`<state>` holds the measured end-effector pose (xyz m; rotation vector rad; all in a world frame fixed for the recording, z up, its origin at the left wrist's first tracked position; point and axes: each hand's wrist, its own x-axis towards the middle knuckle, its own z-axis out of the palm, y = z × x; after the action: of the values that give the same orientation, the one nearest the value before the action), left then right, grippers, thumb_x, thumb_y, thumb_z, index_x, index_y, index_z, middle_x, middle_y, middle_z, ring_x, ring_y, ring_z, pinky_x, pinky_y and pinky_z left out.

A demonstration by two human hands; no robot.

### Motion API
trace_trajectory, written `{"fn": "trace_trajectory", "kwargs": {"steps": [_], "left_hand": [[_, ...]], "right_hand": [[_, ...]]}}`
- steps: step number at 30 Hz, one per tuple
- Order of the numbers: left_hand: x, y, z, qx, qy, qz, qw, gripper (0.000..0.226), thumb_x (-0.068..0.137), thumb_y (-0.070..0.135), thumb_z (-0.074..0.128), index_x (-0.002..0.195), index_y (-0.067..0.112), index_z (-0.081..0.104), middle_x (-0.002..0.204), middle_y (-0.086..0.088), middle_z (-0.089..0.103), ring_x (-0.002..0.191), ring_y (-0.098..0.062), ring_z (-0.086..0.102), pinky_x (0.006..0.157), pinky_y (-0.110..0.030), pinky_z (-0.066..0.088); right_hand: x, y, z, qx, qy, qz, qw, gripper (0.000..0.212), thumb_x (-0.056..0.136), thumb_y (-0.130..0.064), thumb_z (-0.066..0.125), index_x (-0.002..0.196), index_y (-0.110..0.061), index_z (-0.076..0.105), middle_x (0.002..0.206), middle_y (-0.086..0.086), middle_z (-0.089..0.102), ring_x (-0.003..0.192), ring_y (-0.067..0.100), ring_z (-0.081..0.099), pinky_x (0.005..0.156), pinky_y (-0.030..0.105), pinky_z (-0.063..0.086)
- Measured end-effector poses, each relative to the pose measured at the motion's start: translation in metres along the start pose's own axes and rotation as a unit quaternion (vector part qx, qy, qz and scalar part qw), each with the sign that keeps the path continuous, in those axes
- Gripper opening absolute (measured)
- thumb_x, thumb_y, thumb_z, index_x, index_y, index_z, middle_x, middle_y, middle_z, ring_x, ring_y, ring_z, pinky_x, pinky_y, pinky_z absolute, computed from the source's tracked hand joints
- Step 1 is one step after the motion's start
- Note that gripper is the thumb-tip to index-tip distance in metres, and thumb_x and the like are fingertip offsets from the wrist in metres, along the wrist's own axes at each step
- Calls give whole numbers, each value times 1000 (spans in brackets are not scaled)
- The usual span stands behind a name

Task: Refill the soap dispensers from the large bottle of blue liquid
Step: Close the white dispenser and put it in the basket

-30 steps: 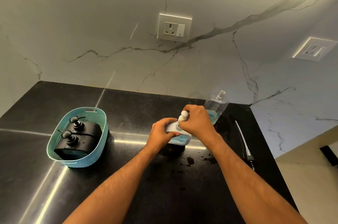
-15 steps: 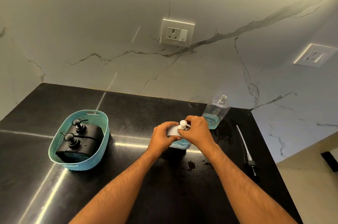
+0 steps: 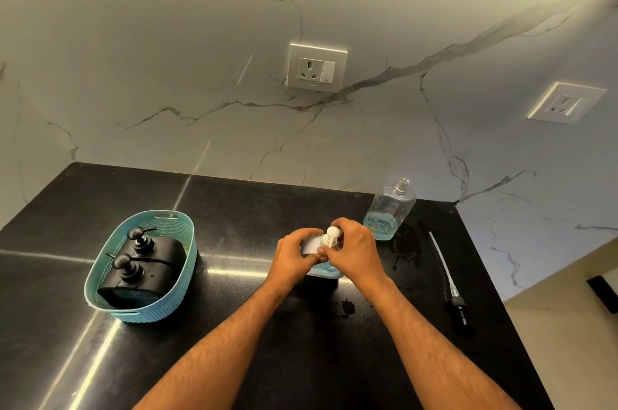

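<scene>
A small clear soap dispenser (image 3: 323, 267) with blue liquid in it stands mid-counter. My left hand (image 3: 291, 257) grips its body from the left. My right hand (image 3: 355, 249) is closed around its white pump head (image 3: 332, 234) at the top. Behind and to the right stands the large clear bottle (image 3: 389, 210), uncapped, with a shallow layer of blue liquid at the bottom. Its black pump with a long white tube (image 3: 446, 277) lies on the counter at the right. Two black dispensers (image 3: 143, 262) lie in a teal basket (image 3: 100, 279) at the left.
The black counter (image 3: 234, 209) ends at a marble wall with two sockets (image 3: 317, 68) behind and an open edge at the right. Dark wet spots (image 3: 344, 306) lie in front of the dispenser and near the large bottle.
The view has tilted up and back a little, so everything sits lower in frame. My hands stay on the small dispenser, the right one working at the pump head.
</scene>
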<state>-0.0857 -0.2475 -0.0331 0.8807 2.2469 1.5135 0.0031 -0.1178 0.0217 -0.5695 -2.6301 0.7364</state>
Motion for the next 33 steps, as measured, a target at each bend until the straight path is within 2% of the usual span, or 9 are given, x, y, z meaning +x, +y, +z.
{"fn": "trace_trajectory", "kwargs": {"steps": [3,6,8,12,17,19,22,28,33], "left_hand": [[0,0,0,-2,4,-2,1000,47,79,24,86,122,30,66,110,23,64,108,2,60,89,-15,47],[1,-2,0,-5,2,3,1000,49,78,24,87,122,23,68,117,13,68,111,-6,62,94,-22,51],[1,-2,0,-8,3,5,1000,51,77,21,88,123,22,68,119,10,69,112,-8,62,97,-25,52],[1,-1,0,-12,4,-1,1000,52,78,18,87,126,23,67,123,7,68,115,-10,61,100,-29,53],[1,-1,0,-12,1,-6,1000,53,78,18,87,127,18,67,126,2,68,117,-14,61,103,-35,53],[1,-1,0,-11,-3,-6,1000,54,78,18,87,128,18,66,125,2,68,117,-14,61,103,-37,54],[1,-1,0,-6,-3,-8,1000,52,80,21,86,127,20,66,124,4,68,117,-15,61,102,-38,54],[1,-2,1,-4,0,-2,1000,52,78,22,87,125,25,66,122,7,68,115,-12,61,100,-31,53],[0,0,1,-1,1,-4,1000,51,78,21,87,123,28,65,120,11,66,113,-9,60,95,-20,49]], "right_hand": [[-1,1,-1,0,-2,4,1000,57,70,-36,92,115,-17,65,102,-2,67,91,12,63,80,27,57],[-3,2,0,16,-2,-8,1000,56,74,-18,88,125,-14,63,111,3,70,99,16,68,85,26,58],[-4,4,1,12,2,3,1000,54,75,-14,86,124,-13,63,109,4,71,97,17,68,83,28,59],[-3,7,-1,4,0,32,999,52,73,-24,89,118,-15,65,94,-1,69,87,13,65,78,31,60],[-3,6,-1,40,-8,2,999,40,75,-16,87,112,-15,71,105,1,73,93,12,67,82,34,61],[-3,6,-1,39,-4,15,999,37,73,-20,89,106,-16,72,98,0,73,87,10,67,77,31,61],[-3,7,-1,35,5,41,999,43,68,-31,93,103,-17,72,91,-4,71,81,8,66,68,18,54],[-2,4,3,46,-3,0,999,37,75,-16,87,109,-14,72,104,3,71,92,11,65,80,28,59],[3,5,3,32,-16,-1,999,35,75,-17,87,106,-14,72,102,2,70,91,12,64,80,31,59]]}}
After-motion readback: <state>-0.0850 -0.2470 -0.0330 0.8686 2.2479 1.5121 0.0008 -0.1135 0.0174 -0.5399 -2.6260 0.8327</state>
